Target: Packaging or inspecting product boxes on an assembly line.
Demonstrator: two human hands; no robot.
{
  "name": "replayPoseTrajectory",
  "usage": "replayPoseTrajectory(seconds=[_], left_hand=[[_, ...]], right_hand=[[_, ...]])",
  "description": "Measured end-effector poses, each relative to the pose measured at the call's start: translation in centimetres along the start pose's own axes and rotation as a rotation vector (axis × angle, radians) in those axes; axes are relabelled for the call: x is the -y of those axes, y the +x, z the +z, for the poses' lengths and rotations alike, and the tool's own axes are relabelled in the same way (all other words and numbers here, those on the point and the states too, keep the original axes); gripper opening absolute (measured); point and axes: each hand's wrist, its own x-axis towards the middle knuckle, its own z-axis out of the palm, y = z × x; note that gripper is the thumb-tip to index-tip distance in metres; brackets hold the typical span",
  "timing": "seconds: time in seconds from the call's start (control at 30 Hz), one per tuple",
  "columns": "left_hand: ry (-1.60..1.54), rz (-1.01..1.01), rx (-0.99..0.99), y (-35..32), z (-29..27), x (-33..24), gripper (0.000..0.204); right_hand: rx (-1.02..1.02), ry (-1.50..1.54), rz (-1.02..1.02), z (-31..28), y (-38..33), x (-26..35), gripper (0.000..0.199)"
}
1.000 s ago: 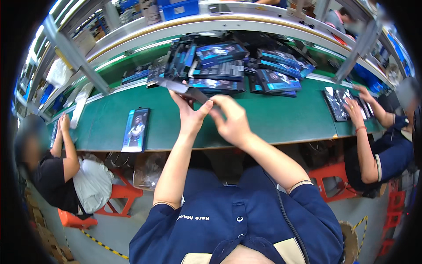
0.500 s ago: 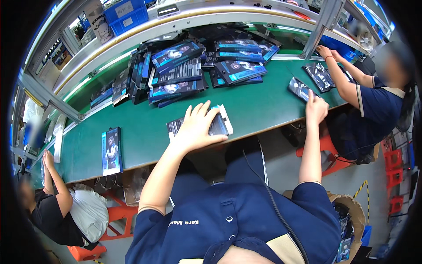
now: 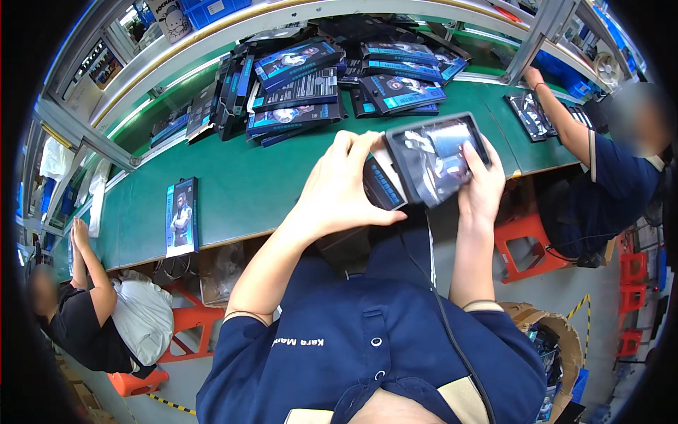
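Note:
My left hand (image 3: 337,185) is wrapped around a dark flat carton (image 3: 383,182) with blue print, its thumb along the near edge. The carton's pale open end faces right. Between fingers and thumb, my right hand (image 3: 482,185) grips a black tray (image 3: 402,159) with a glossy clear front, tilted against the carton's open end. Whether the tray's edge is inside the carton, I cannot tell. Both things are held up over the table's near edge. A similar printed carton (image 3: 182,218) lies face up on the green table to the left.
Many dark blue cartons (image 3: 296,116) are heaped at the back of the green table (image 3: 233,191). A co-worker (image 3: 607,169) sits at the right, beside black packs (image 3: 526,116). Another person (image 3: 78,311) is at the far left. A large cardboard bin (image 3: 568,339) stands behind my right side.
My right hand has come in from the right with the glossy black tray and met the carton. My left hand has lifted the carton off the table and turned it rightward.

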Motion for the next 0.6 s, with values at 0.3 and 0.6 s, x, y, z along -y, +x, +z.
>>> replayPoseTrajectory(seconds=[0.3, 0.6], left_hand=[[-0.173, 0.258, -0.272, -1.6, -1.1, 1.2, 0.103], [-0.015, 0.247, -0.158, -2.1, -2.8, 1.8, 0.13]], right_hand=[[-0.109, 0.104, 0.154, 5.4, -2.9, 0.1, 0.05], [0.459, -0.354, -0.495, 7.0, -1.8, 4.8, 0.045]])
